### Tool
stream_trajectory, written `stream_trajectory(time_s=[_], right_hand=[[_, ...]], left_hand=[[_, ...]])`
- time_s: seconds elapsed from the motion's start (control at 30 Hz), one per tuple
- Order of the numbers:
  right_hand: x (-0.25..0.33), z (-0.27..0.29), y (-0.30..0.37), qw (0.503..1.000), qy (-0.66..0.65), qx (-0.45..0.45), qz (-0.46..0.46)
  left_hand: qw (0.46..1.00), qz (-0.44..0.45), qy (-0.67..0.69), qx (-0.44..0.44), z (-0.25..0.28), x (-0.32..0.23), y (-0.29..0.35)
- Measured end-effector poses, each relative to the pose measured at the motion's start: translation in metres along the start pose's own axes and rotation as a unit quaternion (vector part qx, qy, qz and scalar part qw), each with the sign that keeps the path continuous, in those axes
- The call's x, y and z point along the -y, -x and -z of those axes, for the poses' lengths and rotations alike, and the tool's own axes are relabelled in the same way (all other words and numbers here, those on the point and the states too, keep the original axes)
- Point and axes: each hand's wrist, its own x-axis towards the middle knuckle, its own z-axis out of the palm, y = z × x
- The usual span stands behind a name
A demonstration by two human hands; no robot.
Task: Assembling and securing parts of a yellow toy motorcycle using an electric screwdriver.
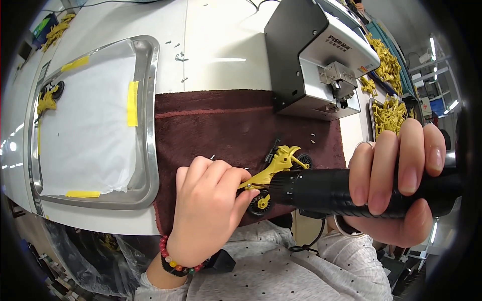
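A yellow toy motorcycle with black wheels lies on a dark maroon cloth. My left hand is closed, thumb and forefinger pinching the toy's yellow body beside the near wheel. A small metal screw or bit tip shows by those fingertips; which of the two I cannot tell. My right hand wraps round a thick black electric screwdriver. The tool lies almost level, its nose pointing left at the pinched spot and hiding part of the toy.
At the left stands a metal tray lined with white paper, holding another yellow toy. A grey-and-black machine stands at the back right. Loose screws lie on the white table. Yellow parts fill a tray at the far right.
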Motion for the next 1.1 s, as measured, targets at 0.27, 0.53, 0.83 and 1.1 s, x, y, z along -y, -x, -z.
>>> stream_trajectory(time_s=[0.27, 0.53, 0.83, 1.1], right_hand=[[0.016, 0.0, -0.011, 0.992, -0.022, 0.037, -0.12], [-0.006, -0.011, -0.012, 0.992, -0.074, 0.077, -0.062], [-0.006, -0.019, -0.02, 0.987, -0.08, 0.115, -0.075], [-0.008, -0.021, -0.021, 0.984, -0.061, 0.142, -0.086]], left_hand=[[1.0, 0.003, 0.013, 0.002, 0.001, -0.002, 0.001], [1.0, -0.003, 0.009, -0.011, -0.004, 0.001, 0.002], [1.0, -0.009, 0.009, -0.024, -0.006, 0.0, 0.002], [1.0, 0.027, 0.006, -0.008, -0.007, -0.001, 0.002]])
